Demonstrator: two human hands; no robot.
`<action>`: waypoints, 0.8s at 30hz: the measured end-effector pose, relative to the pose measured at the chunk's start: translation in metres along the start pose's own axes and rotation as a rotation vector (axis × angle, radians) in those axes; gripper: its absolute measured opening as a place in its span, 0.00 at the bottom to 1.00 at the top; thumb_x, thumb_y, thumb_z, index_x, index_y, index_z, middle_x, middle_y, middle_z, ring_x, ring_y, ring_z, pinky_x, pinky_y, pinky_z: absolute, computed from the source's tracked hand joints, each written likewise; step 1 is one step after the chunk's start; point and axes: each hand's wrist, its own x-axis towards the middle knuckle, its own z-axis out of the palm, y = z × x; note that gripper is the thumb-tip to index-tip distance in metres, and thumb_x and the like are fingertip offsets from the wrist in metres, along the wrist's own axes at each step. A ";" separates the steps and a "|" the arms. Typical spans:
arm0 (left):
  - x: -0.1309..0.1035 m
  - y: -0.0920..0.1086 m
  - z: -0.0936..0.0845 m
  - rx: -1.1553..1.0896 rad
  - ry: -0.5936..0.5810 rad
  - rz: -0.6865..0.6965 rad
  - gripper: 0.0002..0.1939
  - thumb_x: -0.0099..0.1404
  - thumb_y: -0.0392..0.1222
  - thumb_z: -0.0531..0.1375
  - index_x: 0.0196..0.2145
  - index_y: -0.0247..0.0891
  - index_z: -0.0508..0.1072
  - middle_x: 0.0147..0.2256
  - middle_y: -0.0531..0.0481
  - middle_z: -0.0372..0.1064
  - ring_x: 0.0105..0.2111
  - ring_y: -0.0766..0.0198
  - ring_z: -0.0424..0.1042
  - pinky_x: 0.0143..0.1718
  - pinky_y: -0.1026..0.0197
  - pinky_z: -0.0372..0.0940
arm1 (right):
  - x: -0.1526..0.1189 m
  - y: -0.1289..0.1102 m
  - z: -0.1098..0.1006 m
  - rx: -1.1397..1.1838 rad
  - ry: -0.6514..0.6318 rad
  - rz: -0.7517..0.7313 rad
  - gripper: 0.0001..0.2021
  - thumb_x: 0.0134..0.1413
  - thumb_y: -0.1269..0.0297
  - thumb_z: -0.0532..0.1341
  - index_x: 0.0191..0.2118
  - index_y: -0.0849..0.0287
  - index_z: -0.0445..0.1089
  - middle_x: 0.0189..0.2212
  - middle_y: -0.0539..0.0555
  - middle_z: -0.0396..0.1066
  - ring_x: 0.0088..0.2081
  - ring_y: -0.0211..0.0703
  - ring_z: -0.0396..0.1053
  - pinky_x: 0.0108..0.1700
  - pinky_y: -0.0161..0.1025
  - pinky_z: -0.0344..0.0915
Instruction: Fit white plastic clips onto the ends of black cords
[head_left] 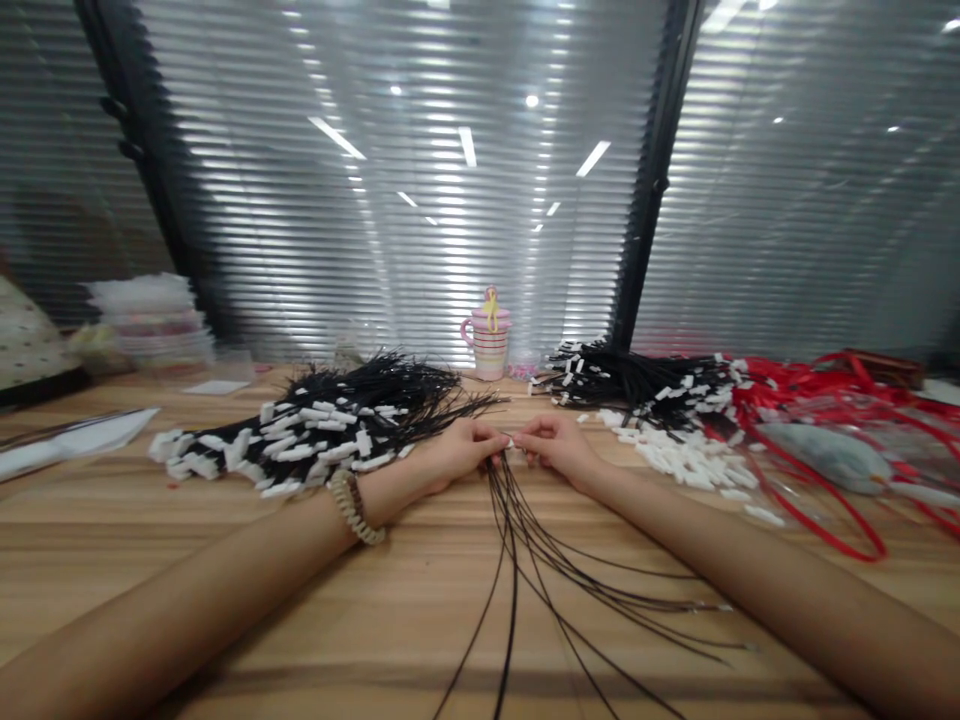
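Observation:
My left hand (466, 446) pinches the top end of a bundle of thin black cords (513, 510), which fan out over the wooden table toward me. Close beside it, my right hand (556, 448) has its thumb and finger closed at a small white piece (511, 443) at the cord ends. The fingertips of both hands almost meet there. Left of my left hand lies a heap of black cords with white tags (300, 430). Loose white pieces (690, 458) lie to the right of my right hand.
Another pile of black cords (637, 380) sits at the back right, beside red straps (810, 390) and a grey-green pouch (825, 456). A striped lidded mug (490, 350) stands at the back. Stacked clear boxes (157, 330) and white paper (82, 440) are at the left.

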 end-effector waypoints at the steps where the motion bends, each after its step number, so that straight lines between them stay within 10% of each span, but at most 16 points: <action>1: 0.000 0.001 0.001 -0.005 0.005 -0.004 0.19 0.54 0.53 0.56 0.26 0.31 0.70 0.21 0.50 0.65 0.18 0.71 0.57 0.18 0.68 0.48 | 0.000 0.001 0.000 -0.021 0.037 -0.034 0.15 0.38 0.57 0.62 0.29 0.64 0.64 0.18 0.51 0.64 0.19 0.33 0.59 0.19 0.30 0.53; 6: -0.001 0.002 0.003 -0.039 0.022 -0.006 0.18 0.53 0.52 0.57 0.23 0.31 0.68 0.21 0.50 0.65 0.19 0.71 0.59 0.21 0.67 0.52 | 0.000 0.005 -0.002 -0.163 0.223 -0.198 0.10 0.42 0.60 0.59 0.23 0.64 0.63 0.18 0.49 0.61 0.21 0.33 0.57 0.22 0.30 0.52; 24: 0.002 0.000 0.004 -0.053 0.003 0.013 0.16 0.54 0.48 0.57 0.23 0.30 0.70 0.20 0.51 0.63 0.21 0.71 0.58 0.23 0.68 0.52 | -0.005 0.008 0.010 -0.395 -0.074 -0.189 0.09 0.44 0.66 0.55 0.23 0.65 0.70 0.17 0.51 0.66 0.20 0.32 0.59 0.21 0.29 0.52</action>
